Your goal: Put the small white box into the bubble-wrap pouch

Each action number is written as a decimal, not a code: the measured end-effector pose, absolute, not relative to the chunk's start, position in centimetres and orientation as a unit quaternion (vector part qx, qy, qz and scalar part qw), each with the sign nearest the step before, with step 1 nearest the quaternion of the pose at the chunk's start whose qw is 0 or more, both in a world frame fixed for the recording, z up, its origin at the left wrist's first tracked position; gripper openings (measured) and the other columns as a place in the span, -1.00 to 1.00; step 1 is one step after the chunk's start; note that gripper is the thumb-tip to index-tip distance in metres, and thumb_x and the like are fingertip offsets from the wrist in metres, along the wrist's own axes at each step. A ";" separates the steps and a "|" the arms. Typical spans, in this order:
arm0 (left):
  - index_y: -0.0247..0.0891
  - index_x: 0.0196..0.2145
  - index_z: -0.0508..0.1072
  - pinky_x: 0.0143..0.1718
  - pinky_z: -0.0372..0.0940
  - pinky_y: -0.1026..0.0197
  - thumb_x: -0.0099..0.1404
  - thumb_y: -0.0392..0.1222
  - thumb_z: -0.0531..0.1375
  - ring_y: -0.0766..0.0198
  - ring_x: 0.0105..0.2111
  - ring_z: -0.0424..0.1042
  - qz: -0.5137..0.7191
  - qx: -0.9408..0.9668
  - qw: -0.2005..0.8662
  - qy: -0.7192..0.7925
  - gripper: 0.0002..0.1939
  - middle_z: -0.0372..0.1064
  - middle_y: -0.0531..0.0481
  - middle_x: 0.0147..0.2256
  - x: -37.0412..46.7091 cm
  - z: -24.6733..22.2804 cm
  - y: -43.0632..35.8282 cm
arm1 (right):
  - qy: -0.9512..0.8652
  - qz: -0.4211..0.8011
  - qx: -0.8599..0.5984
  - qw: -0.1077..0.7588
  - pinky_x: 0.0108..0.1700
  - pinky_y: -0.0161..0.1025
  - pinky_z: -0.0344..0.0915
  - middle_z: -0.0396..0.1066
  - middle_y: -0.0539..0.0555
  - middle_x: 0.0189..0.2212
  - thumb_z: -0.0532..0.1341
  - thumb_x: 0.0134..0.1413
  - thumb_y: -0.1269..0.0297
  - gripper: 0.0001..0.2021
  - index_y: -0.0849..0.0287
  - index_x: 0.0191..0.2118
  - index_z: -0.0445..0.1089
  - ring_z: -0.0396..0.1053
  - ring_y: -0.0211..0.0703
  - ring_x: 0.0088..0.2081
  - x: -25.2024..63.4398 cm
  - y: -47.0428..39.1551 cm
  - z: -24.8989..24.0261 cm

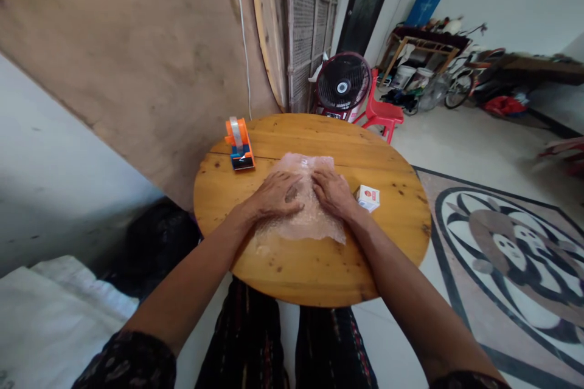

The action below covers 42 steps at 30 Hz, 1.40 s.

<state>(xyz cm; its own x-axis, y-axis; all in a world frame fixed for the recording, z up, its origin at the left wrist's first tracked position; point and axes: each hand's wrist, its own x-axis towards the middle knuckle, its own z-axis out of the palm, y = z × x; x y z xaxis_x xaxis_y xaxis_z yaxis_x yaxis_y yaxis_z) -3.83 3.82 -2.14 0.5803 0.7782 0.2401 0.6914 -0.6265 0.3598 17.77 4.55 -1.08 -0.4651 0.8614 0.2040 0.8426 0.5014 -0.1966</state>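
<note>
A sheet of pinkish, see-through bubble wrap (314, 222) lies spread on the round wooden table (274, 270). On its left part rests my left hand (279, 194), palm down with the fingers stretched out and the thumb apart. My right hand (333, 192) lies flat on the right part, fingers pointing to the far side. Neither hand grips anything. Just right of my right hand sits a small white box (367, 197) with red print. Toward the far left of the table stands an orange and blue tape dispenser (239, 146) with a roll of clear tape.
Behind the table stand a dark red fan (343, 86) and a red plastic chair (382, 110). A large wooden board (159, 42) leans at the left. Black bags (152, 243) and white sacks (59, 310) lie on the left floor. A panda-patterned floor design (515, 249) is at the right.
</note>
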 end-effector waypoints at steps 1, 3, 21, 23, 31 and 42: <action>-0.30 0.23 0.19 0.22 0.08 -0.06 0.16 0.10 0.22 -0.06 0.17 0.21 0.183 0.883 0.113 0.417 -0.24 0.24 -0.25 0.18 -3.9 -2.1 3.8 | -0.855 0.033 -0.499 0.138 0.22 0.06 0.08 0.27 0.23 0.20 -0.03 0.29 0.28 -0.59 0.26 0.16 0.31 0.16 0.06 0.23 17.8 4.6 -1.1; -0.33 0.23 0.19 0.21 0.08 -0.06 0.15 0.13 0.23 -0.07 0.18 0.20 0.170 0.885 0.114 0.419 -0.20 0.23 -0.26 0.19 -3.9 -2.1 3.8 | -0.854 0.037 -0.501 0.133 0.22 0.07 0.07 0.25 0.23 0.22 -0.02 0.29 0.28 -0.58 0.26 0.17 0.31 0.15 0.07 0.24 17.9 4.7 -1.3; -0.29 0.27 0.14 0.26 -0.01 -0.12 0.11 0.25 0.24 -0.13 0.26 0.09 0.149 0.883 0.142 0.422 -0.09 0.10 -0.28 0.27 -4.3 -2.0 4.0 | -0.850 0.040 -0.506 0.139 0.22 0.06 0.07 0.22 0.19 0.25 -0.04 0.30 0.30 -0.57 0.19 0.21 0.28 0.13 0.04 0.26 18.2 5.1 -1.5; -0.29 0.27 0.14 0.26 0.01 -0.11 0.09 0.26 0.25 -0.13 0.25 0.12 0.150 0.882 0.145 0.423 -0.08 0.12 -0.27 0.26 -4.4 -1.9 4.0 | -0.849 0.040 -0.508 0.139 0.21 0.05 0.08 0.22 0.19 0.25 -0.06 0.32 0.31 -0.58 0.18 0.21 0.28 0.13 0.03 0.26 18.2 5.1 -1.6; -0.29 0.18 0.28 0.21 0.12 -0.07 0.25 0.06 0.15 -0.04 0.16 0.24 0.196 0.874 0.131 0.425 -0.39 0.28 -0.21 0.16 -4.1 -2.0 4.1 | -0.848 0.035 -0.511 0.134 0.21 0.08 0.10 0.21 0.19 0.26 -0.08 0.31 0.34 -0.57 0.21 0.21 0.28 0.14 0.05 0.26 18.2 5.1 -1.6; -0.25 0.21 0.26 0.29 -0.01 -0.10 0.26 0.04 0.15 -0.03 0.29 0.08 0.148 0.902 0.106 0.392 -0.39 0.16 -0.18 0.27 -4.0 -2.6 4.1 | -0.842 0.026 -0.523 0.130 0.25 0.03 0.06 0.25 0.20 0.23 -0.05 0.33 0.30 -0.59 0.21 0.19 0.30 0.16 0.02 0.25 18.0 4.9 -1.6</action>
<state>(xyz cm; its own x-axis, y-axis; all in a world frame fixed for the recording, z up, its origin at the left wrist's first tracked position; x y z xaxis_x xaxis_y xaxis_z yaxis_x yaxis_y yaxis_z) -4.00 4.14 -2.65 0.6487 0.7387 0.1833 0.6759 -0.6698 0.3074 18.03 4.92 -1.61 -0.4194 0.8873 0.1919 0.8740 0.4518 -0.1787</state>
